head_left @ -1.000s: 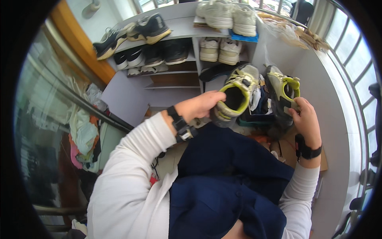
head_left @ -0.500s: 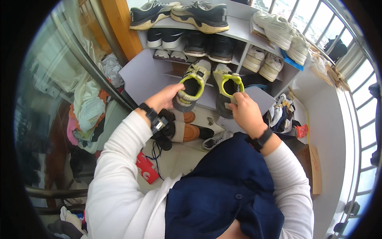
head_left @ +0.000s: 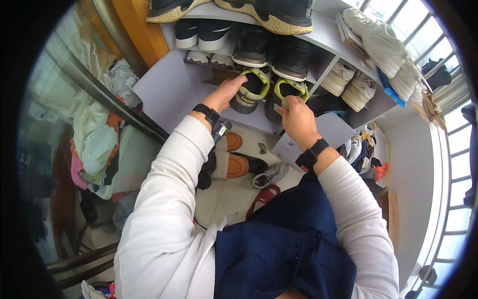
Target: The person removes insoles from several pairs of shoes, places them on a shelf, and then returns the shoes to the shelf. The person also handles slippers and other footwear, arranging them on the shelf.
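My left hand (head_left: 230, 93) grips the heel of a grey sneaker with a yellow-green lining (head_left: 247, 103), thumb inside its collar. Its mate, another grey and yellow-green sneaker (head_left: 274, 105), hangs from my right hand (head_left: 297, 118), whose fingers pinch the heel collar. Both sneakers point away from me, their toes reaching into a lower compartment of the white shoe cabinet (head_left: 326, 42). Just above them sit black shoes with pale soles (head_left: 251, 45). Whether the sneakers' soles touch the shelf is hidden.
Black-and-white shoes (head_left: 213, 35) and cream sneakers (head_left: 359, 88) fill nearby compartments. Large dark sneakers (head_left: 279, 15) stand on top. Fur-lined boots (head_left: 229, 164), a grey sneaker (head_left: 270, 175) and a red slipper (head_left: 263, 198) lie on the floor. An open cabinet flap (head_left: 318, 137) juts out at right.
Both hands have moved forward with the sneakers, whose toes have gone into the cabinet below the black shoes. My view has shifted closer to the cabinet, and a red slipper now shows on the floor.
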`<move>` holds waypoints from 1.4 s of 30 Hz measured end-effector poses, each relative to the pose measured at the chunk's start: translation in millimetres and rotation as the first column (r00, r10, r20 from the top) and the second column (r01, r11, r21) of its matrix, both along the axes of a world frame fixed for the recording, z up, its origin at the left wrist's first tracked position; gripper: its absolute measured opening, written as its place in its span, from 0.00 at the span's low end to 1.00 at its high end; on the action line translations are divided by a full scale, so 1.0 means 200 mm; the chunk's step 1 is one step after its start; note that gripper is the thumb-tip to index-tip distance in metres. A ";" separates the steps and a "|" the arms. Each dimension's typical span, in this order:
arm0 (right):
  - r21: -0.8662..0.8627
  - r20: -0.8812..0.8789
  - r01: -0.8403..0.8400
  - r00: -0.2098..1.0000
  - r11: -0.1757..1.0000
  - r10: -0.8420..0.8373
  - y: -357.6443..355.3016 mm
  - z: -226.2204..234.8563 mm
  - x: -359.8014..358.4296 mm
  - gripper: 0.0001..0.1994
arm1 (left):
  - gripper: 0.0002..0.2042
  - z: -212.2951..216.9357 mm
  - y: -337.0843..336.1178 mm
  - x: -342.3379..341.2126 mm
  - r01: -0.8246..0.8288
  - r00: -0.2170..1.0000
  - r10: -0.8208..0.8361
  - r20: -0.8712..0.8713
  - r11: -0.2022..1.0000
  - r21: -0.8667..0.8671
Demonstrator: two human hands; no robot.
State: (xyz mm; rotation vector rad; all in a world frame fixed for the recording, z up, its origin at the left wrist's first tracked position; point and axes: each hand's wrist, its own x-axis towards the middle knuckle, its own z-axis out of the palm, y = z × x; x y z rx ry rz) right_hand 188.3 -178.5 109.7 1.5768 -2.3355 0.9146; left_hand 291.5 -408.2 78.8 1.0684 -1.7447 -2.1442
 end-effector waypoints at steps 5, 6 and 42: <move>0.051 0.024 0.037 0.999 0.998 -0.038 -0.05 -0.05 -0.01 0.10 | 0.29 -0.02 0.04 0.05 -0.003 1.000 0.003 0.004 0.998 0.055; 0.076 0.039 0.076 0.996 0.994 -0.080 -0.06 -0.04 -0.01 0.11 | 0.28 -0.03 0.04 0.05 -0.007 1.000 0.008 -0.012 0.998 0.066; 0.077 0.087 -0.066 0.994 0.995 0.059 -0.28 -0.36 -0.22 0.23 | 0.47 -0.41 0.09 -0.29 -0.419 0.908 0.290 -0.303 0.607 -0.675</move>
